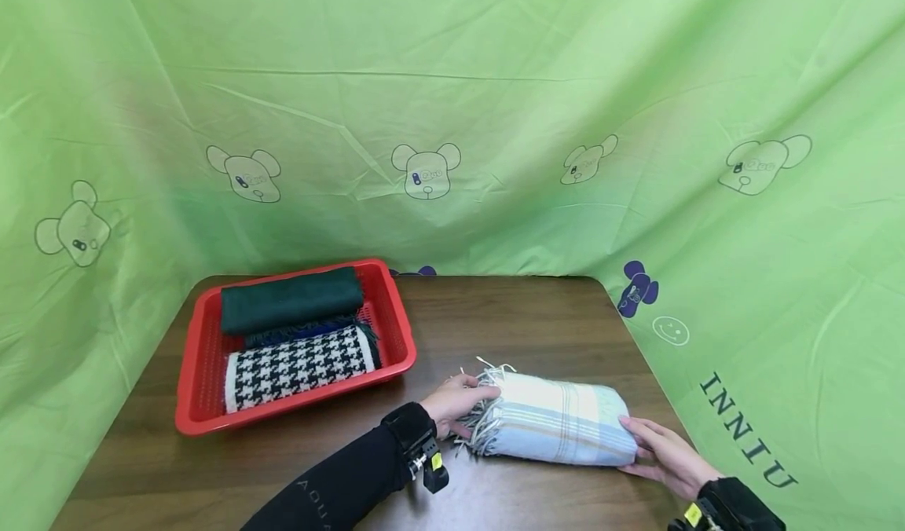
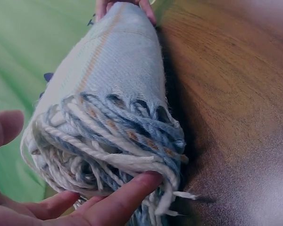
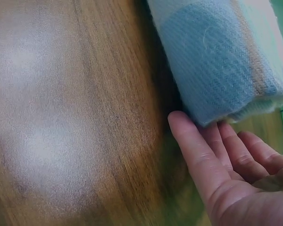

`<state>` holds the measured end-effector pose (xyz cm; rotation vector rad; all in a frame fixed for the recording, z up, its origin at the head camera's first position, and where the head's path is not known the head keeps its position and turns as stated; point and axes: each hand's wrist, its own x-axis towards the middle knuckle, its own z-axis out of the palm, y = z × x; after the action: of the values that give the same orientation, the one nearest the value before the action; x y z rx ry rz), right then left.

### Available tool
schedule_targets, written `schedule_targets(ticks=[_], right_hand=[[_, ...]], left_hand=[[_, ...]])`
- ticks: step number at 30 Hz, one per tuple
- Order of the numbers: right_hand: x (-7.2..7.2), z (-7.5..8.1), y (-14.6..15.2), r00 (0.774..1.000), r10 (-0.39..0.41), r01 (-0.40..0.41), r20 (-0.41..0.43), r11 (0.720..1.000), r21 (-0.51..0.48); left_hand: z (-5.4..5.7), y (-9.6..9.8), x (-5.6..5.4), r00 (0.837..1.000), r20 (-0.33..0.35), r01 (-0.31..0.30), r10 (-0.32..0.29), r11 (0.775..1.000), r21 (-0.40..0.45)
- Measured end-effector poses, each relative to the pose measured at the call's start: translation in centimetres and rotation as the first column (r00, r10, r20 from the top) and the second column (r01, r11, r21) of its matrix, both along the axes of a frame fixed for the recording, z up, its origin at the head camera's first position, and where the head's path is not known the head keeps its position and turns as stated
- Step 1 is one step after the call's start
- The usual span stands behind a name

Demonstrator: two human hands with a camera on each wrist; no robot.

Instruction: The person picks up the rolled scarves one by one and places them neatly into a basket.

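A rolled scarf (image 1: 566, 425) in pale blue and white, with thin tan stripes, lies crosswise on the table. At its left end is a loose fringe (image 2: 108, 146) of twisted white and blue strands. My left hand (image 1: 459, 403) touches this fringe with extended fingers, its thumb standing apart in the left wrist view. Over at the smooth folded end, my right hand (image 1: 665, 454) rests its fingertips against the cloth. In the right wrist view the fingers (image 3: 198, 155) are fairly straight and reach to the roll's lower edge.
A red plastic basket (image 1: 404, 335) stands at the table's back left. Inside lie a dark green roll (image 1: 293, 299), a dark blue fringed cloth (image 1: 300, 332) and a black-and-white houndstooth roll (image 1: 300, 366). Green printed curtain (image 1: 495, 60) surrounds the wooden table (image 1: 509, 319) at the back and sides.
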<state>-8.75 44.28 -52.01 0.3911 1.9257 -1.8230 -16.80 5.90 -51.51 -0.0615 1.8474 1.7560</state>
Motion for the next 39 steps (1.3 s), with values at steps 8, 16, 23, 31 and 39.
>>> schedule_targets(ticks=[8,16,23,31,39], right_hand=[[-0.4,0.1,-0.4,1.000,-0.020,0.021,0.015,1.000,-0.021],[-0.4,-0.3,-0.1,1.000,-0.004,0.005,0.018,0.996,-0.088],[-0.3,-0.6,0.1,1.000,0.014,-0.011,0.024,0.989,-0.148],[-0.4,-0.6,-0.2,1.000,0.018,-0.015,0.019,0.986,-0.165],[-0.5,-0.6,-0.3,0.999,0.019,-0.013,0.027,0.982,-0.190]], left_hand=[[-0.8,0.4,-0.1,0.999,0.047,-0.019,0.016,0.996,0.081],[-1.2,1.0,0.2,0.998,0.051,-0.043,0.037,0.992,0.120],[-1.7,1.5,0.5,0.996,0.076,-0.065,0.053,0.984,0.168],[-2.0,1.9,0.6,0.990,0.116,-0.108,0.079,0.957,0.268],[-2.6,2.1,0.7,0.986,0.143,-0.129,0.085,0.934,0.333]])
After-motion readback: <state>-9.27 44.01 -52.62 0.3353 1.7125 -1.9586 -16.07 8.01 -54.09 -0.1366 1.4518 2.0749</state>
